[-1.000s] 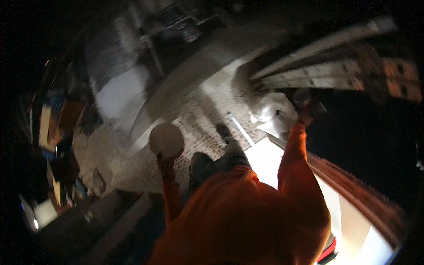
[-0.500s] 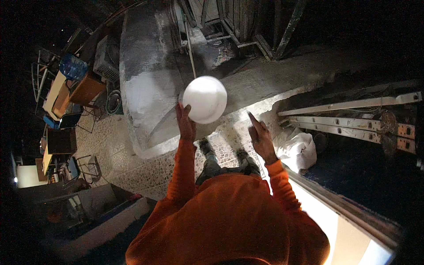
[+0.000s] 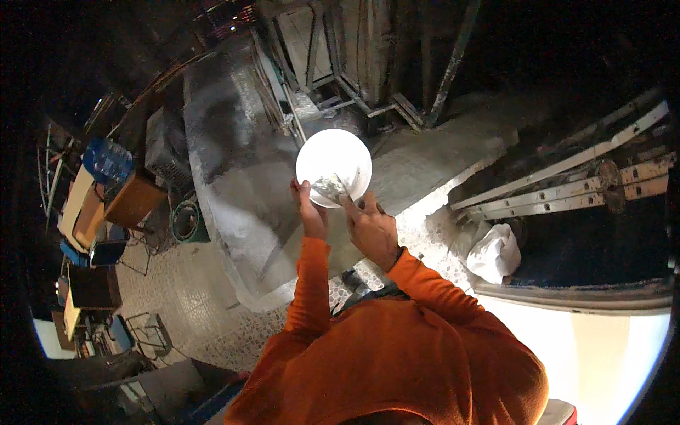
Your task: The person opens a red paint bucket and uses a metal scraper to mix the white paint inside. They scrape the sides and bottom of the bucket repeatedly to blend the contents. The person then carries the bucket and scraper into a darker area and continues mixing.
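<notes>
A round white bowl (image 3: 333, 151) is held up at the middle of the head view over a grey, dusty raised slab (image 3: 234, 191), with some pale material (image 3: 324, 182) in its bottom. My left hand (image 3: 310, 209) grips the bowl at its lower left, thumb on the rim. My right hand (image 3: 373, 230) is closed on a thin tool (image 3: 342, 187), apparently a blade, whose tip reaches into the bowl; its exact shape is hard to make out. Both forearms are in orange sleeves.
Metal rails (image 3: 552, 198) lie at the right above a white sack (image 3: 494, 255). Furniture (image 3: 136, 198), a blue water jug (image 3: 108, 159) and a green bucket (image 3: 185, 221) crowd the left. Steel frames (image 3: 432, 85) stand beyond the slab. A bright doorway (image 3: 588, 354) is at the lower right.
My left hand has raised the bowl and carried it toward the middle. My right hand has swung leftward from beside the sack to the bowl, putting the tool into it. The view has turned and steadied.
</notes>
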A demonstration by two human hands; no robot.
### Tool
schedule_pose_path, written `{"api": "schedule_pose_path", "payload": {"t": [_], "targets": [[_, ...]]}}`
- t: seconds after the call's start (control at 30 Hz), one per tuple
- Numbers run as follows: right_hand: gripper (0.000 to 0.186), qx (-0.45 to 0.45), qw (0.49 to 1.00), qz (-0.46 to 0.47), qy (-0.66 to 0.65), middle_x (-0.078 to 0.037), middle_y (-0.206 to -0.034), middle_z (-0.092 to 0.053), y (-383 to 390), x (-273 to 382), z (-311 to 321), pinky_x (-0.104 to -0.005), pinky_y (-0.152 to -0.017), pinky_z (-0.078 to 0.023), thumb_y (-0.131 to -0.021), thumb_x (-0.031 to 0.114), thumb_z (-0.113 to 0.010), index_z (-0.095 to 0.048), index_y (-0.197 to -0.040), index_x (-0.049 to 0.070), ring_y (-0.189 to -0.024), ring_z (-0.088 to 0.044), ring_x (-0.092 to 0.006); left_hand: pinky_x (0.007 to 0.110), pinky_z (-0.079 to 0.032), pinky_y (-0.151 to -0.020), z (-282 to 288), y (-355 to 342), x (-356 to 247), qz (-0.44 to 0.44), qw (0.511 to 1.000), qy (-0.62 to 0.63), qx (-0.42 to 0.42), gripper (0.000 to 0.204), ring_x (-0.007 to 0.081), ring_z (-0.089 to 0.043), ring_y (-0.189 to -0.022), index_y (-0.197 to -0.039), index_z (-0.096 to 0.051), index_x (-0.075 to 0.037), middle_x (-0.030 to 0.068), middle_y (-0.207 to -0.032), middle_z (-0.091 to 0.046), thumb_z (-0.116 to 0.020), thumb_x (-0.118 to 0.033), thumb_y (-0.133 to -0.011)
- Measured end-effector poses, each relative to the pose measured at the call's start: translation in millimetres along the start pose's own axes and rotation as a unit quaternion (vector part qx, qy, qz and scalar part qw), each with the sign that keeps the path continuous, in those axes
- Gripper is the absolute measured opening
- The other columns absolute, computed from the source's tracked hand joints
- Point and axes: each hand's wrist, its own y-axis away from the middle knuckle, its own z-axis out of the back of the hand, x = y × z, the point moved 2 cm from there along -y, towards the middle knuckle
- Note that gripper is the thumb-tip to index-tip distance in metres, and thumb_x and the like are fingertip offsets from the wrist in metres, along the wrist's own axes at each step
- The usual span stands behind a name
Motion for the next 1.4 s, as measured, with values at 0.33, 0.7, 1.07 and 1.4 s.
{"api": "schedule_pose_path", "payload": {"t": [0.33,0.7,1.07,1.4], "targets": [[0.052,0.034,0.998,-0.047,0.014,-0.022,-0.117,-0.053,-49,20,-25,-0.0493,-0.065,-0.060,-0.091,0.023,-0.065,-0.055,-0.142,0.018,-0.082,-0.071,-0.0415,0.040,-0.047,-0.102,7,-22,7,0.029,0.999,0.029,0.019,0.056,0.0262,-0.055,-0.125,-0.148,-0.037,-0.009,0.0122,-0.138,-0.052,-0.055,-0.034,-0.100],[0.053,0.033,0.969,-0.209,-0.131,-0.032,-0.127,-0.053,-110,-33,-92,-0.0536,-0.081,-0.057,-0.094,0.020,-0.060,-0.052,-0.146,0.022,-0.092,-0.068,-0.0487,0.040,-0.048,-0.099,2,-86,-2,-0.023,0.988,-0.138,-0.058,0.060,0.0266,-0.056,-0.121,-0.149,-0.038,-0.006,0.0128,-0.138,-0.052,-0.060,-0.028,-0.097],[0.039,0.105,0.981,-0.099,-0.129,-0.032,-0.121,-0.057,-177,-44,-100,-0.0518,-0.075,-0.061,-0.086,0.024,-0.065,-0.065,-0.121,0.006,-0.087,-0.072,-0.0457,0.042,-0.049,-0.099,-12,-140,28,-0.078,0.984,-0.163,-0.008,0.040,0.0271,-0.059,-0.114,-0.129,-0.052,-0.001,0.0120,-0.125,-0.059,-0.056,-0.023,-0.095],[0.032,0.000,0.982,-0.005,-0.190,-0.030,-0.103,-0.066,-212,-108,-163,-0.0491,-0.067,-0.060,-0.079,0.024,-0.068,-0.074,-0.100,0.001,-0.084,-0.071,-0.0421,0.039,-0.049,-0.093,-22,-174,41,-0.103,0.961,-0.253,-0.045,0.049,0.0232,-0.055,-0.110,-0.133,-0.042,-0.004,0.0109,-0.125,-0.053,-0.062,-0.021,-0.091]]}}
